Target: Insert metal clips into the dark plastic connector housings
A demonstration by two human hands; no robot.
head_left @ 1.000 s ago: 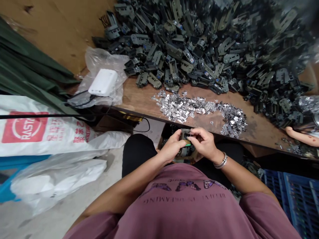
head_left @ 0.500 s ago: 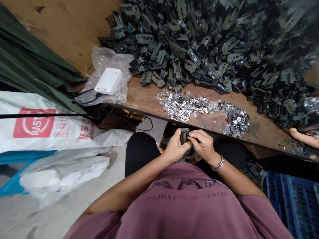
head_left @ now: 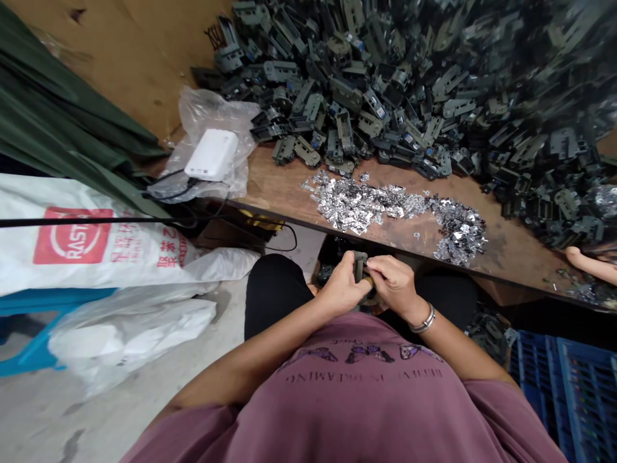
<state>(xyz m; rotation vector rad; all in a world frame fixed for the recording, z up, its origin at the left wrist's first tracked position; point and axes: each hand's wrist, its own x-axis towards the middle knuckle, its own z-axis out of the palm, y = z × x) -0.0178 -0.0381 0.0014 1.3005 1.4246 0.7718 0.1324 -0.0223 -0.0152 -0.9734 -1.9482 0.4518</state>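
Just off the table's front edge, my left hand [head_left: 343,286] is closed around a grey-green plastic part [head_left: 359,265]. My right hand [head_left: 394,281], with a metal bracelet at its wrist, has its fingers pinched together at the part's right side. Whatever lies between those fingertips is too small to make out. Ahead of both hands, small shiny metal pieces [head_left: 351,207] lie in a heap on the wooden table [head_left: 274,183]. A darker cluster of such pieces [head_left: 460,231] adjoins it on the right. Behind them rises a large pile of grey-green plastic parts [head_left: 342,96].
A white box-shaped device [head_left: 211,155] with a cable rests on clear plastic at the table's left. White sacks [head_left: 130,238] are on the left, blue crates [head_left: 578,386] at the lower right. Another person's hand [head_left: 590,265] reaches in at the right edge.
The part in my left hand has tilted slightly and shows more of its length. The fingers of my right hand have shifted a little against it. The whole view has moved slightly.
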